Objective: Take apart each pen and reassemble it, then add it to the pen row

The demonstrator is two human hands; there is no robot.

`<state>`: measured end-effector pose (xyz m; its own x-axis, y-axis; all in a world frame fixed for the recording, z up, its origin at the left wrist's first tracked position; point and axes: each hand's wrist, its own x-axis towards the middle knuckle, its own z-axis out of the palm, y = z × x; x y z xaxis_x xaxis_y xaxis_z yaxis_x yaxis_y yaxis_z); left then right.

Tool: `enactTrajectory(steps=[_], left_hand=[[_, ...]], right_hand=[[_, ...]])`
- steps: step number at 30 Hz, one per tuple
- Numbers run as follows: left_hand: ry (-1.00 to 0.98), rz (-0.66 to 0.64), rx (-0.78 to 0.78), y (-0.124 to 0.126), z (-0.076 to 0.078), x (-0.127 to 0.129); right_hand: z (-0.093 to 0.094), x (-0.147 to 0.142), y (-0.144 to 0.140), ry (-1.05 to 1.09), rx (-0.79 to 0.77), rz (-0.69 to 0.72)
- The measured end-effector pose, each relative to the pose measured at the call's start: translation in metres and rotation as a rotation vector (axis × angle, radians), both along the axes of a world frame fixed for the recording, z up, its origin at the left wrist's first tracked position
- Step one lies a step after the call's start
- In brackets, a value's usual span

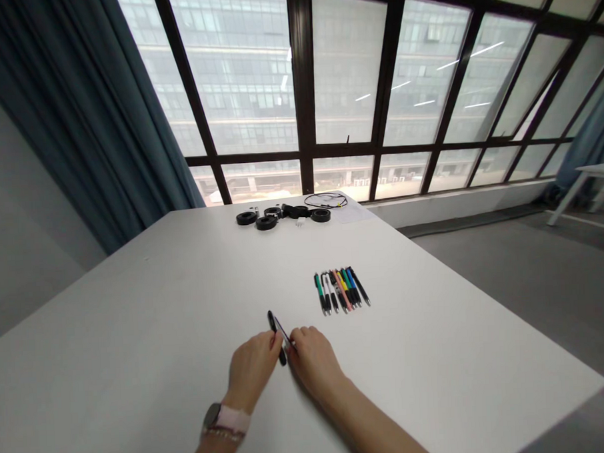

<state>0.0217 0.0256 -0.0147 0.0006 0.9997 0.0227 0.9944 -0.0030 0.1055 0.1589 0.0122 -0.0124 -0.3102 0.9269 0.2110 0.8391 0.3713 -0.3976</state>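
Note:
A black pen [275,329] is held between both hands low over the white table [135,314]. My left hand [251,365], with a watch on a pink strap at the wrist, grips the pen from the left. Fingertips of my right hand [312,359] pinch a thin part at the pen's lower end. Further back and to the right, a row of several pens [341,290] with coloured barrels lies side by side on the table.
At the table's far edge lie several black round rolls [266,222] and a looped thin cable [325,199]. Large windows and a blue curtain [92,129] stand behind. Grey floor runs along the right; another white table [587,174] is far right.

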Motion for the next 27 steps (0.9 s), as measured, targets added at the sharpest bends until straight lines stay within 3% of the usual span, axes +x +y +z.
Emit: enactTrajectory(steps=[7,27], left_hand=[[-0.023,0.008,0.009,0.000,-0.003,-0.001],[-0.037,0.013,-0.035,0.000,0.002,-0.004]], right_hand=[[0.002,0.002,0.000,0.006,-0.041,0.029],[-0.008,0.009,0.011,0.317,-0.103,-0.041]])
